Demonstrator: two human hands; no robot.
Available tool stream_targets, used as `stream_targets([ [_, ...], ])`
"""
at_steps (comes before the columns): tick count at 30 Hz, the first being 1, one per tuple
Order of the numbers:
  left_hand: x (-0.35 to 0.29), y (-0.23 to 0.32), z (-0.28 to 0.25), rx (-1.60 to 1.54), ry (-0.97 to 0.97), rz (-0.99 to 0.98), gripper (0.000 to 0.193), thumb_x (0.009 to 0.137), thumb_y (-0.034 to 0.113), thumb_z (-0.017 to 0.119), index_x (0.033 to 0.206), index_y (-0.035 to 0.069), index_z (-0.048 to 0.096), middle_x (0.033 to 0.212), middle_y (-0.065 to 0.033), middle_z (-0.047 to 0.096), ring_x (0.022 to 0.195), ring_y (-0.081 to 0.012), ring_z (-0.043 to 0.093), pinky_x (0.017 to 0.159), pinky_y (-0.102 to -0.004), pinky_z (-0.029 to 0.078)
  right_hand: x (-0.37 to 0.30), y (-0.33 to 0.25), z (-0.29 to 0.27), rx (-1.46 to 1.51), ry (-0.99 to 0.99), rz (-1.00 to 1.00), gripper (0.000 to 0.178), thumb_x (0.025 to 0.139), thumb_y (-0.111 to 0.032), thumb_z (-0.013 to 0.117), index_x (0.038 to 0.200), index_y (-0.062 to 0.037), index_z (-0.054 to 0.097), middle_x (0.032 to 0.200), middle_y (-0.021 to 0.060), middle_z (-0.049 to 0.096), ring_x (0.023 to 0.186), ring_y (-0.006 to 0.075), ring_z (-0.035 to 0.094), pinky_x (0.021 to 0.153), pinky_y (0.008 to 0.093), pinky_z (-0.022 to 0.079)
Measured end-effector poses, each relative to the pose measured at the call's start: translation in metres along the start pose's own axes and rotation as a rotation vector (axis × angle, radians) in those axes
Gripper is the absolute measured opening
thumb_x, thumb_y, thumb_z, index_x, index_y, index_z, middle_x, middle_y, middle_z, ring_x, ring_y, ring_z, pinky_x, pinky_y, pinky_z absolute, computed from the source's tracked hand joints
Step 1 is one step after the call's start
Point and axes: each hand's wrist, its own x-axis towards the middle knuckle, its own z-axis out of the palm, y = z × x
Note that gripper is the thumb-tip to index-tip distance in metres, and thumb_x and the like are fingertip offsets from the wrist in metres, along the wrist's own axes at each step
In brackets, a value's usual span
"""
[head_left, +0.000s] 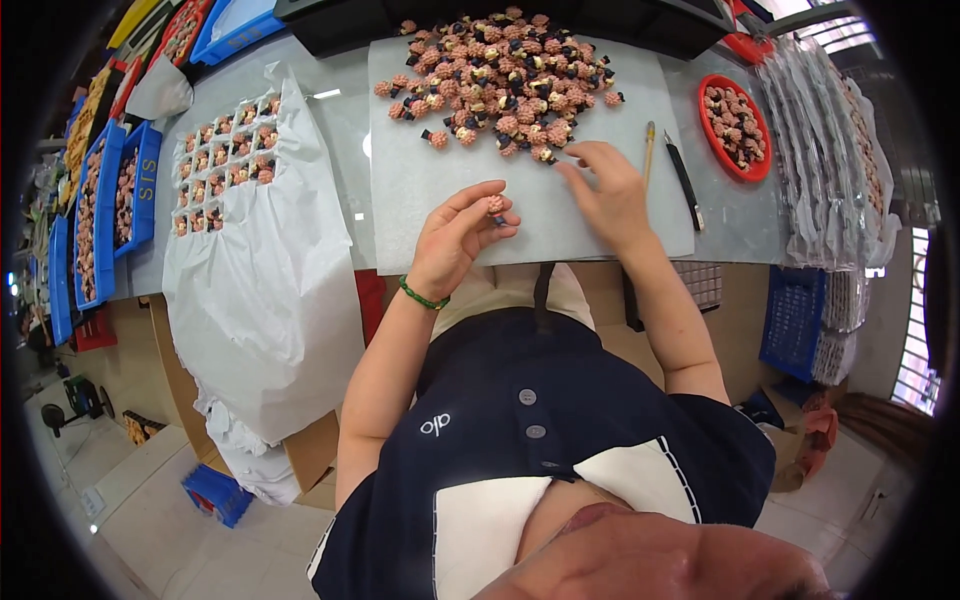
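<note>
My left hand (462, 232) is closed on a small figurine (496, 205) with knobbly pink hair and a dark lower part, pinched at the fingertips over the near side of the white work sheet (430, 175). My right hand (608, 190) has its thumb and fingers apart, and nothing shows between them. Its fingertips are beside a figurine at the near edge of a heaped pile of figurines (500, 80); whether they touch it I cannot tell. The pile's pieces show pink, cream and dark blue parts and lie at all angles.
Left stands a white compartment tray (240, 140) of figurines with thin white sheeting (255, 290) draped nearby. Blue bins (140, 185) are further left. Right of the sheet lie a brush (649, 150), a black pen-like tool (684, 180), a red bowl (762, 165) of pieces and stacked wrapped trays (815, 150).
</note>
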Motion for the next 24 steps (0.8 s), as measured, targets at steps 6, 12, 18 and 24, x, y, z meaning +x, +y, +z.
stream_targets([
  [6, -0.006, 0.002, 0.012, 0.048, 0.127, 0.043, 0.025, 0.091, 0.016, 0.042, 0.108, -0.001, 0.048, 0.091, -0.008, 0.055, 0.076, -0.0141, 0.055, 0.068, -0.0252, 0.046, -0.001, -0.017, 0.004, -0.051, -0.14, 0.07, 0.015, 0.071, -0.006, 0.064, 0.085, -0.0015, 0.061, 0.076, 0.0095, 0.06, 0.067, 0.0184, 0.058, 0.058, 0.0265, 0.046],
  [12, -0.005, 0.005, 0.013, 0.336, 0.146, 0.05, 0.024, 0.089, 0.018, 0.048, 0.106, 0.001, 0.049, 0.085, -0.0027, 0.053, 0.065, -0.0072, 0.047, 0.056, -0.0195, 0.038, -0.02, -0.06, 0.01, 0.411, -0.124, 0.061, 0.016, 0.071, -0.001, 0.065, 0.086, 0.0003, 0.061, 0.078, 0.0082, 0.061, 0.067, 0.0147, 0.058, 0.061, 0.024, 0.047],
  [18, -0.007, -0.007, 0.017, 0.282, 0.07, 0.231, 0.021, 0.084, 0.008, 0.055, 0.103, 0.0, 0.05, 0.089, -0.0043, 0.055, 0.072, -0.0076, 0.05, 0.062, -0.02, 0.041, -0.035, -0.053, 0.025, 0.83, -0.019, 0.292, 0.02, 0.069, 0.0, 0.067, 0.088, 0.0004, 0.061, 0.081, 0.0109, 0.06, 0.074, 0.0179, 0.061, 0.065, 0.027, 0.05],
  [24, -0.011, -0.01, 0.015, 0.09, 0.049, 0.213, 0.021, 0.084, 0.004, 0.053, 0.103, 0.001, 0.047, 0.099, -0.0085, 0.056, 0.086, -0.0112, 0.053, 0.072, -0.0232, 0.045, -0.038, -0.048, 0.026, 0.647, 0.022, 0.068, 0.037, 0.068, 0.006, 0.067, 0.102, 0.0028, 0.054, 0.09, 0.01, 0.058, 0.082, 0.0155, 0.059, 0.074, 0.0275, 0.05],
])
